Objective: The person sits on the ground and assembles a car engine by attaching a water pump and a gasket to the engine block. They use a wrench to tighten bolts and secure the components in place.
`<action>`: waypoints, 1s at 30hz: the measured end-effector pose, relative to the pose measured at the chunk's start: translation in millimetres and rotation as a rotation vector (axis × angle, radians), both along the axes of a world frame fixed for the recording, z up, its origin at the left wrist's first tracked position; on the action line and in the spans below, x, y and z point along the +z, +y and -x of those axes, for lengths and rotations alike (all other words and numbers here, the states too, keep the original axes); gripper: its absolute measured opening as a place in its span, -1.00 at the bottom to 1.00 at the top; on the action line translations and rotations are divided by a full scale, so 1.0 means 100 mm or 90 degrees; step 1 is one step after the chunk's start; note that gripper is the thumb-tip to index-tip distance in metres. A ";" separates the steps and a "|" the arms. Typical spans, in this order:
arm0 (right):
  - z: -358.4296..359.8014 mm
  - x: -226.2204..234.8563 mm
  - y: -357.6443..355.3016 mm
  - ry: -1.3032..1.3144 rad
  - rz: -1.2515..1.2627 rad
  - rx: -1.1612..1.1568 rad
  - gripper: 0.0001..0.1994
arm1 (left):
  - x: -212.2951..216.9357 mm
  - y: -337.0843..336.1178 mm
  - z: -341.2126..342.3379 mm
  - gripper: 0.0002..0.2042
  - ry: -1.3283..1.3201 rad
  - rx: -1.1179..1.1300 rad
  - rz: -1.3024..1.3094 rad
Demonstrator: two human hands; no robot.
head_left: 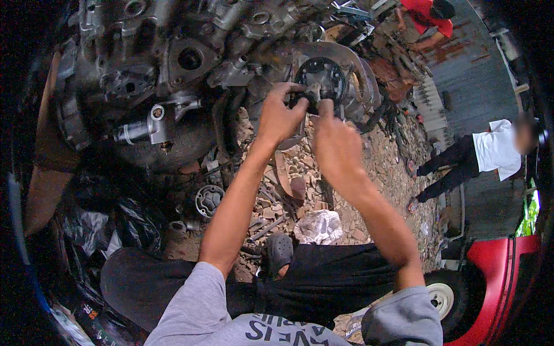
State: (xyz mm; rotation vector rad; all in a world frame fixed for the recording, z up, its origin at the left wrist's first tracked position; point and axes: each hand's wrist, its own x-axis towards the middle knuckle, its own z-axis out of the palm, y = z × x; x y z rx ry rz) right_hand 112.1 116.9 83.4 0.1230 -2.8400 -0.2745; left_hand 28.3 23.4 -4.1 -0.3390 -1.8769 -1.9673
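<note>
The person wears a grey sweatshirt (231, 323) with dark printed lettering across the chest, seen upside down at the lower edge. Both sleeves are pushed up: the left sleeve (193, 288) ends in a loose grey cuff near the elbow, and the right sleeve (404, 314) is bunched in soft folds at about the same height. Below them the forearms are bare down to the left hand (280, 115) and the right hand (334, 144). No glove, watch or ring shows. The legs are in black trousers (323, 277), and one foot wears a dark grey perforated clog (279, 251).
</note>
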 end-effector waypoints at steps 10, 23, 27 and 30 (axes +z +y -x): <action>-0.31 -0.23 0.18 -0.170 0.188 0.069 -0.68 | 0.26 -0.01 0.03 -0.72 -0.039 0.077 0.077; -0.57 0.05 1.11 -0.262 0.105 0.162 -0.67 | 0.14 0.24 -0.03 -0.81 0.213 0.249 0.219; -0.48 -0.18 1.27 -0.360 0.057 0.204 -0.65 | 0.13 0.21 -0.01 -0.79 0.220 0.220 0.244; -0.39 -0.31 1.32 -0.411 0.063 0.206 -0.60 | 0.14 0.16 -0.06 -0.73 0.186 0.147 0.248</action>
